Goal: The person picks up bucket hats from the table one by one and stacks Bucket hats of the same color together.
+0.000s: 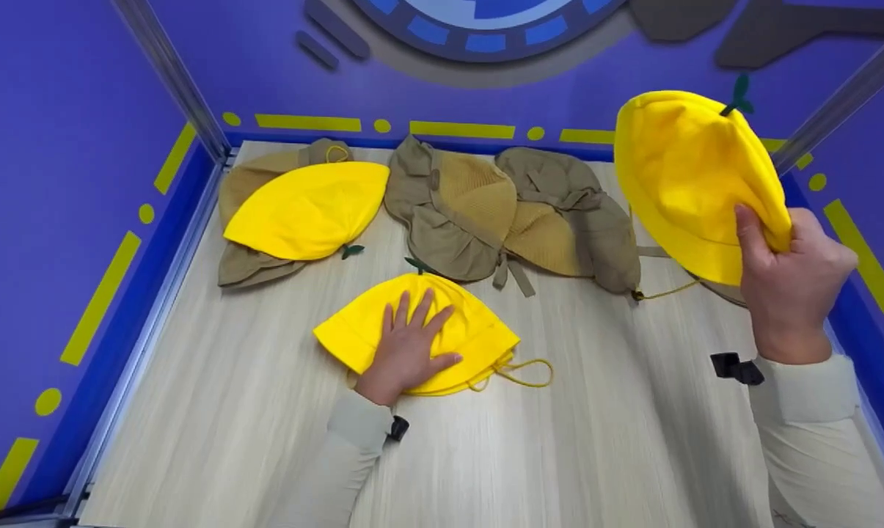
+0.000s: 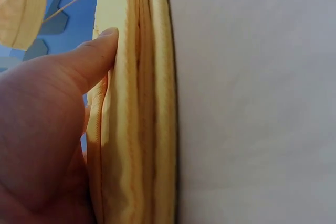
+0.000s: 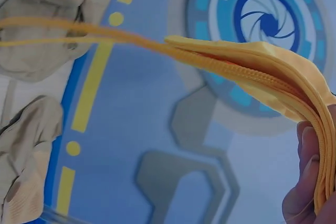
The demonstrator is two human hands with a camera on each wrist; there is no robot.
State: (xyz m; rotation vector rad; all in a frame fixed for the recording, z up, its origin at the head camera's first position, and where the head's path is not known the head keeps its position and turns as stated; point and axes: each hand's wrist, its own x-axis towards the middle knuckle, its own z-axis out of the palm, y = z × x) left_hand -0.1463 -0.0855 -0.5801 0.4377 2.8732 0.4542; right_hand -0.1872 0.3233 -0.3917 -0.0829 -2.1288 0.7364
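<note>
My right hand (image 1: 797, 282) grips the brim of a yellow bucket hat (image 1: 687, 176) and holds it up over the right side of the table. A green sprout stands on its crown, and its yellow cord hangs down. At the middle of the table my left hand (image 1: 408, 352) lies with spread fingers on folded yellow hats (image 1: 478, 323), sprout away from me. In the left wrist view the thumb (image 2: 100, 51) rests against the layered brims (image 2: 152, 103), stacked close together. The right wrist view shows the held hat's folded brim (image 3: 273, 77) between fingers and thumb.
Another yellow hat (image 1: 309, 209) lies at the back left on a khaki hat (image 1: 251, 275). Several khaki hats with tan mesh (image 1: 478, 191) line the back of the table. Blue-purple panels (image 1: 60, 183) with metal corner posts enclose the table (image 1: 214, 411) at the back and sides.
</note>
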